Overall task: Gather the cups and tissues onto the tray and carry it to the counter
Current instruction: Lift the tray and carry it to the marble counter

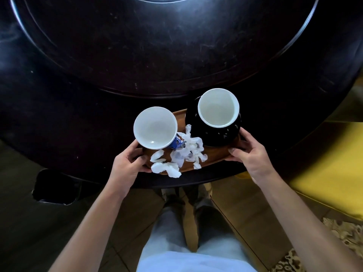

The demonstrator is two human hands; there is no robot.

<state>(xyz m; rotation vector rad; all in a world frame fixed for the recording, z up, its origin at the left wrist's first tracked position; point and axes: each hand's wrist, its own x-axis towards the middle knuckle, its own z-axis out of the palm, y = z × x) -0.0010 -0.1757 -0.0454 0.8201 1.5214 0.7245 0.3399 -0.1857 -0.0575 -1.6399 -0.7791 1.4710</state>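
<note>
Left hand (128,160) curled round the left end of the wooden tray (216,155), right hand (248,152) gripping its right end. On the tray: white cup (155,127) at left, second cup (218,107) on a black saucer (214,137) at right, crumpled tissues (180,156) between and in front. Tray at the near edge of the dark round desk (137,65).

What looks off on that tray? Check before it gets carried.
One crumpled tissue overhangs the near edge of the tray by the left hand and could slip off. The right cup stands on a black saucer; the left cup has none. No spill is visible.
</note>
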